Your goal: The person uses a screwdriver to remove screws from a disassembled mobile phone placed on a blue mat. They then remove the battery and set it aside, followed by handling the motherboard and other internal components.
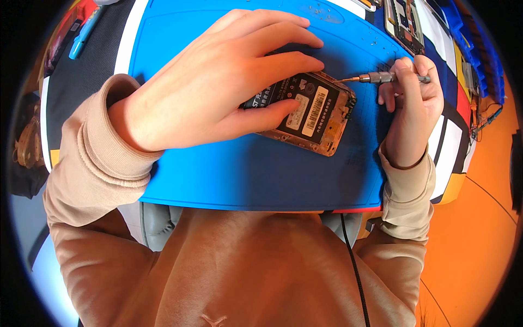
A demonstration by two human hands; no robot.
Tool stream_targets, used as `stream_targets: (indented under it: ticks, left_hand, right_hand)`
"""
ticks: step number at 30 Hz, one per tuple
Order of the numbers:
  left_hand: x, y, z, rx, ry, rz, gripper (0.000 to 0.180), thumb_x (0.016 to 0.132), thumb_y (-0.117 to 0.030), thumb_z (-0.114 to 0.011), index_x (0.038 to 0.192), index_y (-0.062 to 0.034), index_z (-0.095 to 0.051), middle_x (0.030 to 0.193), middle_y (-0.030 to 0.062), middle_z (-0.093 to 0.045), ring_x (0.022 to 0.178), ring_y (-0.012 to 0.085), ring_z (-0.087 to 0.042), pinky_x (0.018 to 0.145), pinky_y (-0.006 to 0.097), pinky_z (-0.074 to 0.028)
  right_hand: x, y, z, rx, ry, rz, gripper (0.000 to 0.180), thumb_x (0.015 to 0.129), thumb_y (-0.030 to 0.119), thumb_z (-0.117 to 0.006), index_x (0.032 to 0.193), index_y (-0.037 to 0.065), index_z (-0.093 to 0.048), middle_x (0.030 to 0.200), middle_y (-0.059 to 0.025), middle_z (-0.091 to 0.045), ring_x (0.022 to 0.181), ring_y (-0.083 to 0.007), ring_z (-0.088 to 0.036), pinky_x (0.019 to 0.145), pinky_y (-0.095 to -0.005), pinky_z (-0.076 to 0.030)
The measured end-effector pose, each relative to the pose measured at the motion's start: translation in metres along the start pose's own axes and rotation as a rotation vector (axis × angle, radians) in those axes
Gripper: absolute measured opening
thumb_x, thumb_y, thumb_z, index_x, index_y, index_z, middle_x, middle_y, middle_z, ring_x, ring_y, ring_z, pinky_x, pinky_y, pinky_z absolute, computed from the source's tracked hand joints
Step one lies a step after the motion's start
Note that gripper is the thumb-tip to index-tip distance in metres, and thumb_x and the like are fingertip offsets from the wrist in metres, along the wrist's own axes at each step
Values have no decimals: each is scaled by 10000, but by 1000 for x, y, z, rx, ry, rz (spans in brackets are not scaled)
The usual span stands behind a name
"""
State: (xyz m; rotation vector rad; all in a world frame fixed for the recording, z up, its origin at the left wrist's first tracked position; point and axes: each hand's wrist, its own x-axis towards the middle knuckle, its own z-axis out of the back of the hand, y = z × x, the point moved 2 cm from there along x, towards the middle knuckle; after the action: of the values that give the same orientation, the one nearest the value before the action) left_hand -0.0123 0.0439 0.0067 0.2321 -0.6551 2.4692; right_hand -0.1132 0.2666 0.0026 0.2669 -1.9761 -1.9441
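My left hand (218, 82) lies flat over an opened phone (316, 111) with its back cover off, pinning it to the blue work mat (245, 174). The phone's black battery with white labels faces up. My right hand (414, 103) grips a small metal screwdriver (381, 78), held level, its thin tip touching the phone's upper right corner. Both sleeves are tan.
Another opened device (404, 22) lies at the mat's far right corner. Blue parts bins (479, 54) stand along the right edge. A blue pen (81, 35) rests at the far left. A black cable (354, 261) runs down over my lap. Small screws (318, 10) sit in a recess at the mat's top.
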Motion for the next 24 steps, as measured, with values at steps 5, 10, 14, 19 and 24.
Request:
stream_targets:
  ticks: [5, 10, 14, 19, 24]
  left_hand:
    - [-1, 0, 0, 4, -1, -2, 453, 772, -72, -704, 1219, -50, -637, 1390, 124, -517, 1359, 335, -401, 1105, 459, -329]
    - [0, 0, 0, 7, 1, -2, 451, 775, -72, -701, 1221, -48, -636, 1389, 124, -517, 1355, 335, -404, 1102, 458, -332]
    - [0, 0, 0, 2, -3, -6, 450, 775, -72, -701, 1219, -46, -636, 1387, 125, -518, 1352, 335, -407, 1099, 457, -335]
    - [0, 0, 0, -3, -4, -6, 447, 777, -73, -701, 1218, -46, -635, 1385, 127, -519, 1348, 336, -411, 1098, 456, -335]
    - [0, 0, 0, 3, -3, -11, 448, 778, -75, -702, 1220, -45, -634, 1386, 128, -518, 1346, 335, -414, 1095, 455, -339]
  right_hand:
    - [0, -1, 0, 5, 1, 10, 191, 918, 10, -611, 959, 74, -436, 769, -25, -563, 524, -63, -467, 487, -203, -375]
    - [1, -1, 1, 40, 41, 6, 187, 920, 17, -609, 955, 71, -434, 782, -36, -565, 531, -73, -468, 500, -218, -383]
    - [1, -1, 2, 42, 60, 6, 175, 921, 19, -607, 948, 69, -442, 787, -37, -563, 540, -75, -470, 504, -219, -383]
    - [1, -1, 1, 46, 52, 4, 153, 924, 19, -604, 967, 61, -463, 789, -33, -567, 541, -72, -470, 502, -219, -385]
    - [1, -2, 2, 20, 54, 22, 150, 926, 9, -600, 974, 59, -467, 790, -26, -574, 543, -68, -478, 502, -213, -395]
